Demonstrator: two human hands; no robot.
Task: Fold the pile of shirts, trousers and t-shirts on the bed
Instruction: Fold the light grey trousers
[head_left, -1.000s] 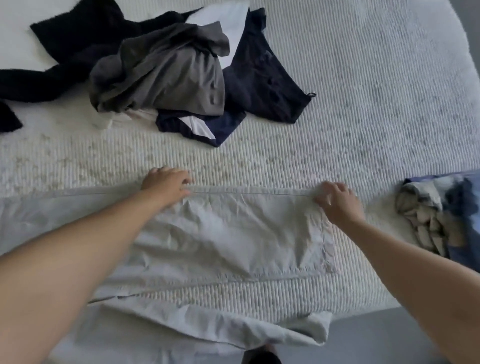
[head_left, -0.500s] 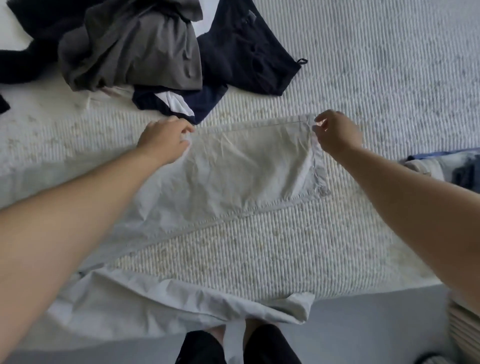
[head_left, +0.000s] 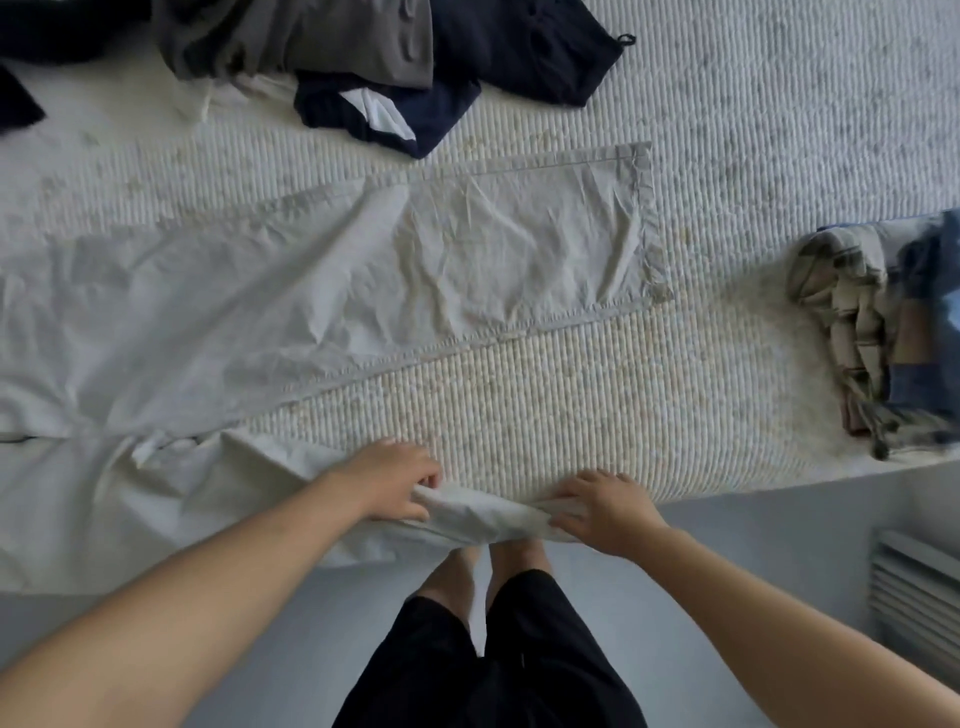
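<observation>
Both hands grasp the near leg of the pale trousers (head_left: 322, 291) at the bed (head_left: 779, 130) edge.

We see the left hand (head_left: 397, 480) with fingers curled into the bunched cloth of the near leg, grip clenched on the fabric; the right hand (head_left: 597, 506) pinches the same fold just beside it. The far leg lies flat across the bed, its hem toward the right. The pile of dark clothes (head_left: 363, 52) sits beyond the trousers, at the top edge of the view, partly cut off. A folded stack (head_left: 872, 332) rests well apart at the right edge. Our forearms cover part of the near leg; black shorts (head_left: 493, 665) and grey floor (head_left: 753, 545) show below.
</observation>
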